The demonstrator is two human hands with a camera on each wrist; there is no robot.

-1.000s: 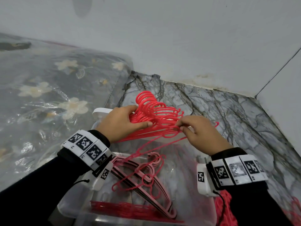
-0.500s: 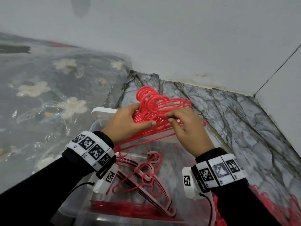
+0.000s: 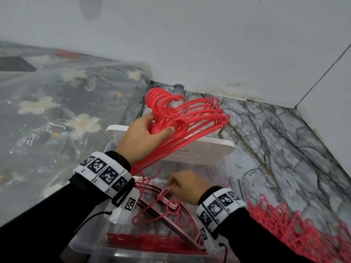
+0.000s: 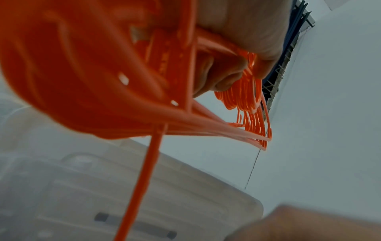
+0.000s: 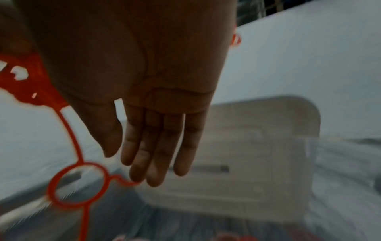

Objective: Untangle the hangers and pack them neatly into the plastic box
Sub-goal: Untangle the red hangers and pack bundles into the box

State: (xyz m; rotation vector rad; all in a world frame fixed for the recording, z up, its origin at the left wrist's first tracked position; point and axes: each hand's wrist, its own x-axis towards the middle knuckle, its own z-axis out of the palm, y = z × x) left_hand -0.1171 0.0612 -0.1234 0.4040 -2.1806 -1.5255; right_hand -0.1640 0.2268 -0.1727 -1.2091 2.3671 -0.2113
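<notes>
The left hand [image 3: 141, 136] is gripping a red hanger bundle [image 3: 191, 116] above the plastic box [image 3: 91, 242], fingers curled round it. The right hand [image 3: 187, 186] is reaching into the box, fingers straight and together; one loose hanger [image 3: 161, 207] is lying just beside them on the pink hangers [image 3: 182, 221].

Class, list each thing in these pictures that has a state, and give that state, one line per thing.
left hand: grips the bunch of red hangers, raised
right hand: fingers straight, inside the plastic box
plastic box: open, hangers inside
white lid: off, behind the box
loose red hangers: tangled heap on the floor
</notes>
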